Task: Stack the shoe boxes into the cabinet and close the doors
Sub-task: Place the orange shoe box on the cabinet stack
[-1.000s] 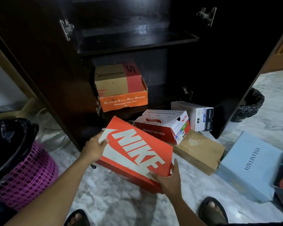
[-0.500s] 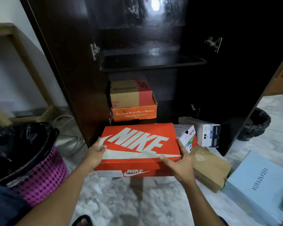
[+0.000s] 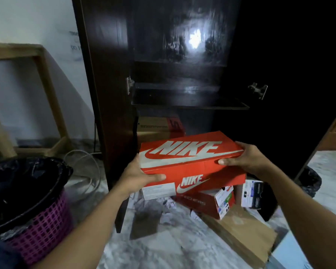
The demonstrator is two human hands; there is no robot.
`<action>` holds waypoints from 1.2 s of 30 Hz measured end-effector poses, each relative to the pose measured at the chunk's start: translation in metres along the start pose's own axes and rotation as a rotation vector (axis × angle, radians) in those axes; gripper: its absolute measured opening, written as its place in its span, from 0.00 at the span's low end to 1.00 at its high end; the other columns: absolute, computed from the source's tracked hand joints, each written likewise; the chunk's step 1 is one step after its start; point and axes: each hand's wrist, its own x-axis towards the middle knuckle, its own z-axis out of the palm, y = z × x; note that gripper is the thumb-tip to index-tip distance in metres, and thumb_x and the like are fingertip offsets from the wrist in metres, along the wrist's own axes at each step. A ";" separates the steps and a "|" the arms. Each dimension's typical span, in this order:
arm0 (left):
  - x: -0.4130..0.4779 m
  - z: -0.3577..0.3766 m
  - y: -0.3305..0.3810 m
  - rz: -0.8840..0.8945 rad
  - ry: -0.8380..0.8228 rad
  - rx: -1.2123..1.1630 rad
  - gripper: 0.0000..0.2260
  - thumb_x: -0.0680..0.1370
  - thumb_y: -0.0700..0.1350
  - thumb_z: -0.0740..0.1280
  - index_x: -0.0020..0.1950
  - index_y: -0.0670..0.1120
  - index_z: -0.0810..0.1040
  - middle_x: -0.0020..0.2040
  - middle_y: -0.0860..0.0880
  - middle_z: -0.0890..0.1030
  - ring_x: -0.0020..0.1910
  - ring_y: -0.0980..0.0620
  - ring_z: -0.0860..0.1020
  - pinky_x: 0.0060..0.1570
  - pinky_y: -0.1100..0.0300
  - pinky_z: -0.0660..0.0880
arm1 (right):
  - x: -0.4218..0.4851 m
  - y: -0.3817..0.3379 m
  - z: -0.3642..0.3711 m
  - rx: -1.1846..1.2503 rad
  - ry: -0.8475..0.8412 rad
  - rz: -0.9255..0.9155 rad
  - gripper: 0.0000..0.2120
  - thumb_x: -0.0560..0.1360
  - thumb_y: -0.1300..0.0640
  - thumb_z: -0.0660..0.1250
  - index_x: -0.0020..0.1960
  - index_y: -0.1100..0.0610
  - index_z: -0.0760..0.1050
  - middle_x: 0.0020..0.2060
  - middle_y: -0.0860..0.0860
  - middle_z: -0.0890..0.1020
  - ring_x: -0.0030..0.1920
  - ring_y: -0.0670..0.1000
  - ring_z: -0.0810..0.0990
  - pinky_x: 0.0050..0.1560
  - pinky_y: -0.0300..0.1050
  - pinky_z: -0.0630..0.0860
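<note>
I hold an orange Nike shoe box [image 3: 190,162] in the air in front of the dark open cabinet [image 3: 109,94]. My left hand [image 3: 138,177] grips its left end, thumb on the front face. My right hand [image 3: 244,159] grips its right end, thumb on the lid's edge. Behind the box, a brown and red box [image 3: 157,126] sits inside the cabinet's lower compartment, mostly hidden. An empty dark shelf [image 3: 188,102] runs above it. On the floor below lie a red Skechers box [image 3: 208,204], a white box [image 3: 251,194], a flat brown box [image 3: 241,233] and a light blue box [image 3: 291,255].
A pink mesh bin with a black liner [image 3: 29,200] stands at the lower left. A wooden frame [image 3: 41,78] leans by the white wall, with cables [image 3: 85,171] on the marble floor. A black bag [image 3: 310,181] sits at the right behind the cabinet door.
I have lifted the Nike box off the floor and levelled it, raising it toward the cabinet opening. My view has tilted upward.
</note>
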 end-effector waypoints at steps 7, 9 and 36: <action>0.074 -0.005 0.041 0.023 0.023 0.111 0.41 0.59 0.50 0.85 0.67 0.54 0.71 0.58 0.56 0.81 0.59 0.55 0.79 0.60 0.56 0.77 | 0.072 -0.012 -0.019 -0.039 -0.059 0.117 0.31 0.63 0.49 0.83 0.63 0.46 0.75 0.52 0.50 0.84 0.48 0.57 0.85 0.33 0.59 0.81; 0.108 -0.009 0.054 0.009 0.037 0.181 0.40 0.60 0.49 0.85 0.66 0.54 0.70 0.58 0.55 0.80 0.59 0.54 0.78 0.61 0.55 0.76 | 0.101 -0.001 -0.012 -0.010 -0.066 0.158 0.37 0.61 0.49 0.83 0.66 0.47 0.73 0.55 0.51 0.83 0.51 0.59 0.84 0.34 0.65 0.81; 0.330 0.014 -0.070 0.048 0.539 0.608 0.38 0.73 0.47 0.73 0.80 0.46 0.60 0.79 0.47 0.54 0.75 0.42 0.57 0.72 0.46 0.65 | 0.343 0.099 0.163 -0.028 0.303 -0.154 0.48 0.72 0.58 0.76 0.81 0.50 0.49 0.79 0.50 0.53 0.72 0.41 0.57 0.66 0.28 0.54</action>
